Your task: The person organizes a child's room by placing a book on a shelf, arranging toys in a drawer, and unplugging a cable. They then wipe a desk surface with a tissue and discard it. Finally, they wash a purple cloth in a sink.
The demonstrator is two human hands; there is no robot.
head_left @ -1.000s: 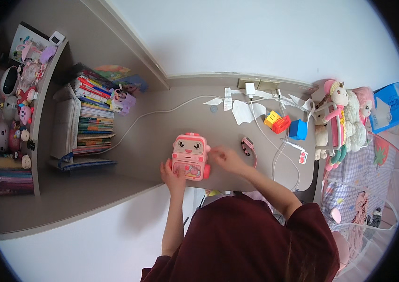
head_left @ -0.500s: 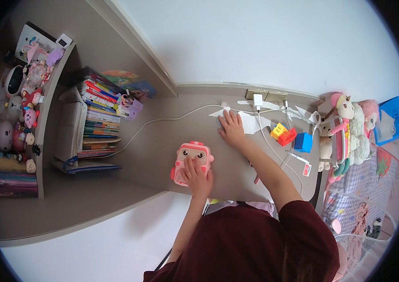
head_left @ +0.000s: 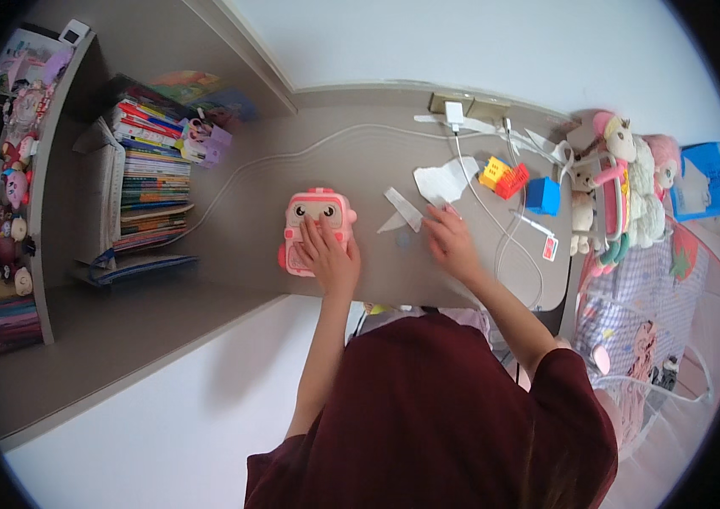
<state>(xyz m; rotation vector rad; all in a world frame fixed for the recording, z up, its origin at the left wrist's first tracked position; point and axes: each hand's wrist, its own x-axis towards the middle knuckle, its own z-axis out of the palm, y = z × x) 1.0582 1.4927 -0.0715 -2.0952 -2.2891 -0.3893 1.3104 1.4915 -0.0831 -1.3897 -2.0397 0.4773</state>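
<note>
A pink toy case [head_left: 319, 242] shaped like a cartoon face with two dark eyes lies on the grey desk. My left hand [head_left: 333, 261] rests over its lower right part, fingers stretched out. Right of it, my right hand [head_left: 452, 246] is low over the desk with its fingers loosely bent and apart. Its fingertips are at the lower edge of a torn white paper piece [head_left: 445, 180]; whether they touch it, I cannot tell. A narrower white paper strip [head_left: 402, 209] lies just left of those fingers.
White cables run from a charger plug [head_left: 454, 114] across the desk. Yellow, red [head_left: 513, 181] and blue [head_left: 543, 196] small baskets stand right of the papers, near a pen [head_left: 535, 224]. Books [head_left: 155, 191] stand left; plush toys [head_left: 623, 174] sit beyond the right edge.
My right hand has drawn back toward me and slightly right, its fingers now bent instead of flat. The paper strip lies nearer to me. My left hand stays on the toy. The view has shifted.
</note>
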